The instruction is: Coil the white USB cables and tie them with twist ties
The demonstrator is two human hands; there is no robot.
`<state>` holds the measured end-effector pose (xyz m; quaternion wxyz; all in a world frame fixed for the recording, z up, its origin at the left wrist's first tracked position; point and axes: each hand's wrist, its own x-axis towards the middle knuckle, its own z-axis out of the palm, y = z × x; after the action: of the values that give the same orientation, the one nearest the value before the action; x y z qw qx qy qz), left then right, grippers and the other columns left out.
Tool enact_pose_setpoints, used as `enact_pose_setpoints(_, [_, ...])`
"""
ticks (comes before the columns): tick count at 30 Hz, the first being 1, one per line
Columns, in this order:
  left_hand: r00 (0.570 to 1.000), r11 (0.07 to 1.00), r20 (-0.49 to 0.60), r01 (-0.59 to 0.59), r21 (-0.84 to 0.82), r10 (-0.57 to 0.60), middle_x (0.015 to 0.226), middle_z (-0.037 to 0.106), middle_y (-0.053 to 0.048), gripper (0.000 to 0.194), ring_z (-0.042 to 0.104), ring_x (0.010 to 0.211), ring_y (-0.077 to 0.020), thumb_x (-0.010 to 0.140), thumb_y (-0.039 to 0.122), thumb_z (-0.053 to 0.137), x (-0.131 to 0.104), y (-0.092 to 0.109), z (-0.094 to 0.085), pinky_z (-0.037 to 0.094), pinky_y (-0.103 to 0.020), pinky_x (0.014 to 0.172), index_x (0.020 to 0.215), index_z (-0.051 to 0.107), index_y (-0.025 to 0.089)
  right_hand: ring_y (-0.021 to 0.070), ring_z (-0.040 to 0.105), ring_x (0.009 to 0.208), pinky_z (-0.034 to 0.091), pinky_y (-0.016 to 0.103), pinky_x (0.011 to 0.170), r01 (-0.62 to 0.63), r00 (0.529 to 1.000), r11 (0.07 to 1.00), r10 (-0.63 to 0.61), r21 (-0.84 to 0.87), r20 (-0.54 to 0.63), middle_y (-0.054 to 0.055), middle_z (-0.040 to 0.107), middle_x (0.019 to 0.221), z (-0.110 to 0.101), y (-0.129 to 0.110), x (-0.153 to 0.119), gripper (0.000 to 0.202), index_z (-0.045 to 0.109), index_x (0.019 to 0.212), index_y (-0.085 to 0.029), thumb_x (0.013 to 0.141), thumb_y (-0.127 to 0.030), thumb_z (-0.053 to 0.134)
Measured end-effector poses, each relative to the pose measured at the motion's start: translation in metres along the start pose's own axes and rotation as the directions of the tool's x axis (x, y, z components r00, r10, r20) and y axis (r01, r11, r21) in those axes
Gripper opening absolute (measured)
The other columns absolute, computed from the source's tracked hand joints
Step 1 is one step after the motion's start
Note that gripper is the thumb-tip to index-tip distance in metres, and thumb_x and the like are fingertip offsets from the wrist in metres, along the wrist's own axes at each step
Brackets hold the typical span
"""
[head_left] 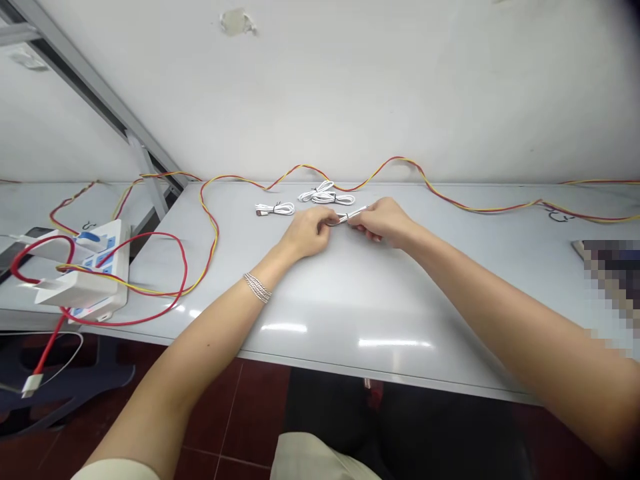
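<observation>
my left hand point(311, 232) is curled, thumb and forefinger brought together in a pinch on the left part of a white cable point(357, 212). my right hand point(385, 223) pinches the right part, its remaining fingers bent loosely beneath. the cable spans the short gap between the two hands, nearer the far edge of the table point(320, 287) than the near edge. a dark band crosses it in the gap; i cannot tell from here whether it is fastened.

handling, by my estimate: the cable is light, flexible and springy, with a smooth jacket that may slide under a loose pinch. it is not fragile, but sharp bends near the plugs should be avoided. i judge the best hold to be across the gathered strands, close to either side of the band; gripping one strand could draw out a loop.

beyond the hands, toward the far edge, lie two overlapping white bundles point(334, 199). a third bundle point(283, 209) lies to their left. a red-and-yellow wire point(400, 158) runs along the far edge. a white power strip point(119, 235) occupies the left side.
</observation>
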<state>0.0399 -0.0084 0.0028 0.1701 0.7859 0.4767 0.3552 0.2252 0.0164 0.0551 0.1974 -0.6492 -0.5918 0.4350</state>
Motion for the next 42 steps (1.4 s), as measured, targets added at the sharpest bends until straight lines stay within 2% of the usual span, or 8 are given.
enact_pose_setpoints(5, [0.997, 0.996, 0.040, -0.064, 0.065, 0.061, 0.119, 0.075, -0.008, 0.027, 0.067, 0.117, -0.0266, 0.080, 0.005, 0.056, 0.001, 0.000, 0.005, 0.048, -0.047, 0.108, 0.092, 0.075, 0.019, 0.0105, 0.042, 0.043, 0.033, 0.030, 0.047, 0.058, 0.997, 0.997, -0.055, -0.048, 0.061, 0.001, 0.053, 0.048, -0.015, 0.002, -0.013, 0.021, 0.066, 0.061, -0.017, 0.075, -0.023, 0.080])
enact_pose_setpoints(9, [0.999, 0.995, 0.003, -0.052, 0.088, 0.052, 0.122, 0.074, -0.008, 0.026, 0.064, 0.123, -0.0280, 0.080, 0.006, 0.057, 0.002, 0.002, -0.001, 0.038, -0.051, 0.116, 0.096, 0.074, 0.019, 0.0129, 0.046, 0.047, 0.037, 0.031, 0.051, 0.082, 0.993, 0.990, -0.091, -0.111, -0.078, 0.002, 0.057, 0.053, -0.029, 0.005, -0.018, 0.018, 0.070, 0.073, -0.018, 0.076, -0.033, 0.080])
enact_pose_setpoints(12, [0.999, 0.995, -0.038, 0.031, 0.094, -0.028, 0.118, 0.075, -0.009, 0.023, 0.066, 0.116, -0.0281, 0.082, 0.011, 0.059, 0.002, 0.003, -0.024, 0.042, -0.048, 0.111, 0.099, 0.074, 0.019, 0.0172, 0.057, 0.062, 0.046, 0.035, 0.063, 0.225, 0.930, 0.942, -0.283, -0.247, -0.233, 0.007, 0.068, 0.073, -0.032, 0.015, -0.011, 0.020, 0.075, 0.087, -0.017, 0.079, -0.036, 0.076])
enact_pose_setpoints(17, [0.931, 0.840, -0.209, 0.362, 0.405, -0.300, 0.138, 0.061, -0.016, 0.041, 0.049, 0.132, -0.0419, 0.080, 0.027, 0.068, -0.008, -0.012, -0.080, 0.035, -0.064, 0.110, 0.120, 0.070, 0.019, 0.0234, 0.063, 0.091, 0.048, 0.041, 0.087, 0.337, 0.886, 0.877, -0.418, -0.341, -0.200, 0.013, 0.068, 0.114, -0.025, 0.030, 0.010, 0.042, 0.071, 0.121, -0.018, 0.081, -0.032, 0.075])
enact_pose_setpoints(21, [0.891, 0.791, -0.010, 0.408, 0.455, -0.454, 0.139, 0.057, -0.021, 0.058, 0.053, 0.127, -0.0392, 0.082, 0.033, 0.067, -0.017, -0.032, -0.102, 0.042, -0.053, 0.108, 0.136, 0.062, 0.013, 0.0217, 0.065, 0.086, 0.049, 0.039, 0.087, 0.417, 0.868, 0.828, -0.486, -0.375, -0.107, 0.015, 0.068, 0.117, -0.019, 0.035, 0.020, 0.033, 0.074, 0.119, -0.017, 0.089, -0.027, 0.065])
enact_pose_setpoints(28, [0.900, 0.811, -0.005, 0.395, 0.431, -0.436, 0.117, 0.069, -0.016, 0.033, 0.060, 0.113, -0.0358, 0.079, 0.018, 0.066, -0.015, -0.046, -0.093, 0.046, -0.051, 0.102, 0.111, 0.074, 0.017, 0.0230, 0.066, 0.089, 0.049, 0.037, 0.085, 0.458, 0.875, 0.835, -0.484, -0.305, -0.010, 0.010, 0.073, 0.107, -0.016, 0.042, 0.019, 0.033, 0.075, 0.117, -0.019, 0.088, -0.032, 0.067])
enact_pose_setpoints(34, [0.902, 0.835, -0.027, 0.409, 0.368, -0.430, 0.114, 0.072, -0.017, 0.026, 0.064, 0.108, -0.0324, 0.082, 0.013, 0.059, -0.016, -0.044, -0.089, 0.048, -0.048, 0.099, 0.104, 0.072, 0.014, 0.0196, 0.062, 0.079, 0.048, 0.036, 0.082, 0.546, 0.799, 0.786, -0.593, -0.290, -0.100, 0.009, 0.071, 0.099, -0.008, 0.053, 0.025, 0.023, 0.078, 0.104, -0.017, 0.086, -0.025, 0.067])
enact_pose_setpoints(42, [0.918, 0.918, 0.058, 0.394, -0.042, -0.392, 0.099, 0.075, -0.008, 0.020, 0.067, 0.092, -0.0224, 0.085, 0.026, 0.059, -0.015, -0.020, -0.084, 0.052, -0.037, 0.089, 0.097, 0.072, 0.017, 0.0257, 0.065, 0.093, 0.048, 0.043, 0.094, 0.522, 0.777, 0.780, -0.602, -0.346, -0.185, 0.015, 0.068, 0.115, -0.007, 0.054, 0.028, 0.036, 0.073, 0.117, -0.014, 0.083, -0.026, 0.071])
